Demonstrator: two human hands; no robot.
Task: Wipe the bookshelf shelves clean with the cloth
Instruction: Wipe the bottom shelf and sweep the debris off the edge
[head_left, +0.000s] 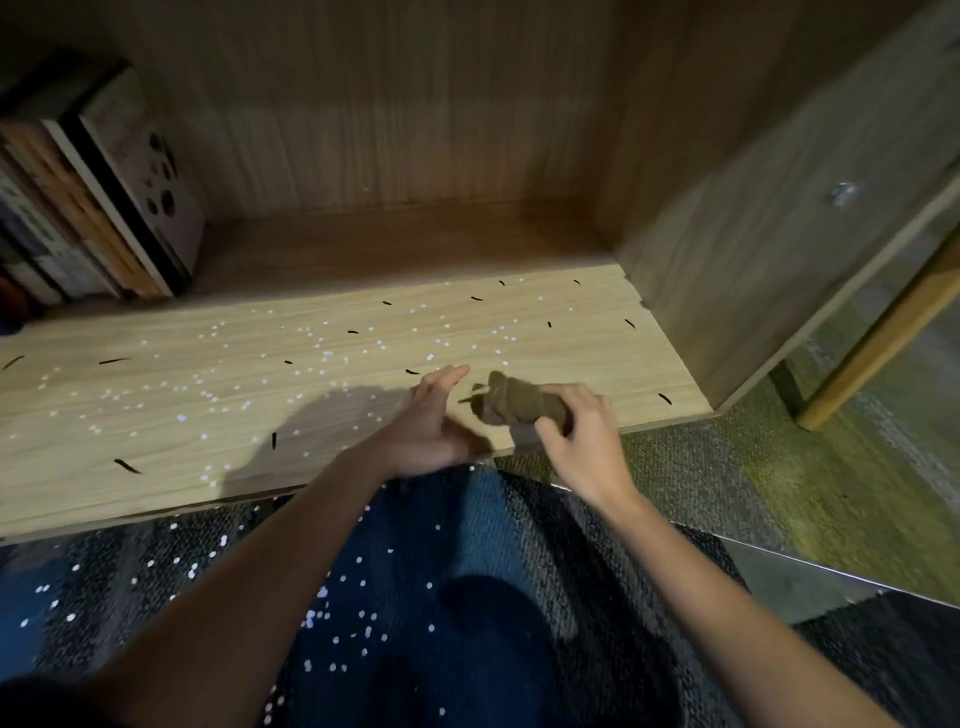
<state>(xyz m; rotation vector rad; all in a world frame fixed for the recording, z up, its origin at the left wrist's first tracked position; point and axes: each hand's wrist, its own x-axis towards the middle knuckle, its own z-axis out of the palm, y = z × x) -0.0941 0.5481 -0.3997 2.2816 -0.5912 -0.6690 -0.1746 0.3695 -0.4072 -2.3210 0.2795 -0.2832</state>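
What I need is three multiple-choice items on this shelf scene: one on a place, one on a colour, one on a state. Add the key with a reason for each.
1. Where do the books stand?
A) at the left end of the shelf
B) at its right end
C) on the floor

2. What colour is the cloth?
A) white
B) olive-brown
C) red

3. What is the right hand doing?
A) lying flat
B) holding a book
C) gripping the cloth

Key: 1 A, the books lean together at the shelf's far left; 2 B, the bunched cloth shows olive-brown against the pale wood; 3 C, its fingers curl round the cloth above the shelf's front edge.
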